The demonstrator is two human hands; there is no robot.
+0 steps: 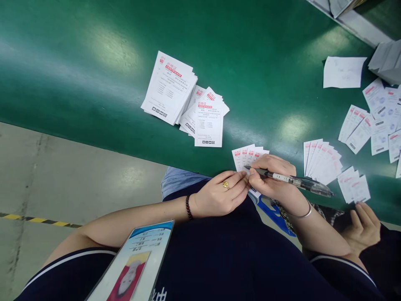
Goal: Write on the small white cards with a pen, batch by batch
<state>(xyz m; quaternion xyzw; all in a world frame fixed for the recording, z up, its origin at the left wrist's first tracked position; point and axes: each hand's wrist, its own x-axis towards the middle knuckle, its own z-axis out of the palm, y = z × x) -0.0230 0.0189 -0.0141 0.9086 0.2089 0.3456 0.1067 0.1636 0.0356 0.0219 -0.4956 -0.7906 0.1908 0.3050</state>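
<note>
lying fanned at the table's (266, 75) near edge, cards (242, 155) are partly covered by the left hand (224, 194), its fingers held together; whether they are pinched by it cannot be told. a pen (310, 185) is gripped by the right hand (271, 184), its tip held over the cards. farther left, a stack (169, 90) is seen.

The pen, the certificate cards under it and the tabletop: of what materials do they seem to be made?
Pen: probably glossy plastic; its rear part looks transparent.
Certificate cards: likely paper or thin card, fairly matte; white, flat, printed sheets.
Tabletop: smooth, semi-gloss green, with soft glare; perhaps rubber or laminate, I cannot tell which.
</note>
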